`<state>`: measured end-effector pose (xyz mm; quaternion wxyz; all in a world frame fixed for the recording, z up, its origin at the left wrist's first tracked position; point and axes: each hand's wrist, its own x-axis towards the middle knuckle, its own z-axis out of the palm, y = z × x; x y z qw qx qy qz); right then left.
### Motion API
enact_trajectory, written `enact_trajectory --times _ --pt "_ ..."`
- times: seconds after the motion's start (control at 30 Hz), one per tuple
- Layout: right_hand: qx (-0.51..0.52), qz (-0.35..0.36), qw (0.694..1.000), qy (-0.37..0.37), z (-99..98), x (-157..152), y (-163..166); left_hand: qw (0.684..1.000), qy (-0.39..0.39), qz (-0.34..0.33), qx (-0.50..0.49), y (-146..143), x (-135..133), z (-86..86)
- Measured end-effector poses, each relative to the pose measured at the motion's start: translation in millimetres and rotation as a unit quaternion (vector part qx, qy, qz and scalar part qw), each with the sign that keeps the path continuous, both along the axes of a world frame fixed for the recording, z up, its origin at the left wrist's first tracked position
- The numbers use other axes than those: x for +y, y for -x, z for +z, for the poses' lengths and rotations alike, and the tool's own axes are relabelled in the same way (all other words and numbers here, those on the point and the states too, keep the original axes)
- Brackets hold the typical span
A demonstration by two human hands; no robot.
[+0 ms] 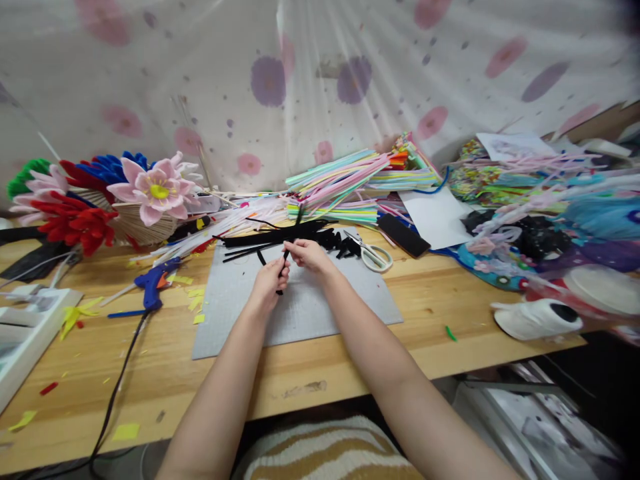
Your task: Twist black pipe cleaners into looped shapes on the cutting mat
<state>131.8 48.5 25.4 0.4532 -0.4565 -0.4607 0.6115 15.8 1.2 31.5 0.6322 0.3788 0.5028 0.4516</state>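
My left hand is closed around black pipe cleaners, whose lower ends poke out beneath the fingers. Just up and to the right, my right hand pinches the upper part of the same black stems with thumb and finger. Both hands are above a grey cutting mat. Behind them lies a bundle of long black pipe cleaners, with short curled black pieces at its right end. Scissors with pale handles rest at the mat's upper right edge.
A blue glue gun with its cord stands left of the mat. Fuzzy flowers are at back left, coloured pipe cleaner bundles behind. On the right are a black block and a white roll. Yellow scraps lie about.
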Motion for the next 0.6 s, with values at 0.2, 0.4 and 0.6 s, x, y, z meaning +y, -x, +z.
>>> enact_trajectory --times 0.2,0.4,0.6 --pt "0.1 0.066 0.991 0.052 1.1 -4 0 0.963 0.115 0.004 -0.242 10 -3 9.4" --pt "0.102 -0.033 0.99 0.09 5.9 1 18 0.953 0.147 0.009 -0.266 13 5 11.3" --pt "0.12 -0.123 0.983 0.066 14.7 11 24 0.97 0.117 -0.009 -0.214 7 5 12.8"
